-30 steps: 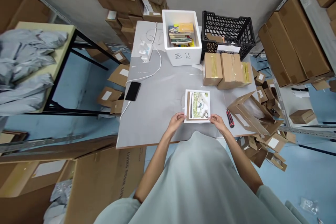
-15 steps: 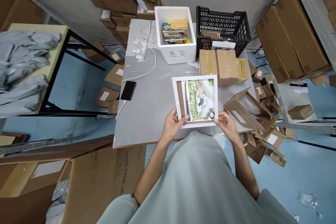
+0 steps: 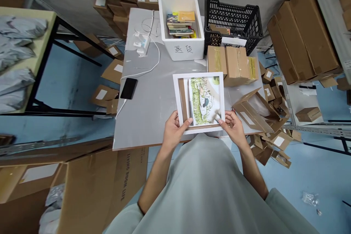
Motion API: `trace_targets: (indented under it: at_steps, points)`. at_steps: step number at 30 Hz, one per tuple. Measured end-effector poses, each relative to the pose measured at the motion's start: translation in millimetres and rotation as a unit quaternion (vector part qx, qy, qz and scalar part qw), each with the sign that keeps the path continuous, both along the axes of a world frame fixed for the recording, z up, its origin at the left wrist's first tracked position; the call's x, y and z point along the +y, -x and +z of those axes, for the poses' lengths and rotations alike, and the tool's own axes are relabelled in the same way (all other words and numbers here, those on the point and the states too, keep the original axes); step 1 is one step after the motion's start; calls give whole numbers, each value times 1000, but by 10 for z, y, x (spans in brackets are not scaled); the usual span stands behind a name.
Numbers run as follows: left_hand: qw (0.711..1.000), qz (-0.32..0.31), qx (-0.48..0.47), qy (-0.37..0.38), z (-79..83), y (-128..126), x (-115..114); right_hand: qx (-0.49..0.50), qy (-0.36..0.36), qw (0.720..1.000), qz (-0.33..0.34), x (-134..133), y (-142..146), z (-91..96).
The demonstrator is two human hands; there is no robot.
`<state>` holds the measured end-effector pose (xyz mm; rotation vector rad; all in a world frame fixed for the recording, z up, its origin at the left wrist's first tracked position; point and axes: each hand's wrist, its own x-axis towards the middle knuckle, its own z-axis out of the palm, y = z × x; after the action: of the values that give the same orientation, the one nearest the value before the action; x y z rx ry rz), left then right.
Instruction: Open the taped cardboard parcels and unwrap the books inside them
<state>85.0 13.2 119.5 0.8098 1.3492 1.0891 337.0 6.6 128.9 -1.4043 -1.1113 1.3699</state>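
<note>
A white picture frame (image 3: 199, 130) is held between my two hands above the front of the table. Inside its white border lie a brown strip and a picture (image 3: 204, 100) of green grass and a pale figure with a dark head. My left hand (image 3: 174, 128) grips the lower left corner, thumb on the front. At the lower right, my right hand (image 3: 232, 126) has its thumb over the border and its fingers behind. An opened cardboard box (image 3: 249, 113) lies just right of my right hand, with thin pen-like items between them.
On the grey table (image 3: 153, 117) are a phone (image 3: 128, 88) on a cable, a power strip (image 3: 142, 45), a white foam bin (image 3: 186, 51) with books, a black crate (image 3: 233, 18) and taped boxes (image 3: 236, 64). Cartons (image 3: 270, 150) litter the floor at right; a large box (image 3: 90, 186) stands at left.
My view has shifted slightly. My right thumb has moved inward over the lower right corner of the picture frame. Both hands still hold it.
</note>
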Motion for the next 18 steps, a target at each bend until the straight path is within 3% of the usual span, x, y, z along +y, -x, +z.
trace_targets:
  at_steps: [9, 18]
  points:
    - [999, 18, -8, 43, 93, 111, -21, -21, -18, 999, 17, 15, 96, 184]
    - [1000, 2, -2, 28, 133, 186, 24, -13, -7, 1000, 21, 75, 123, 206]
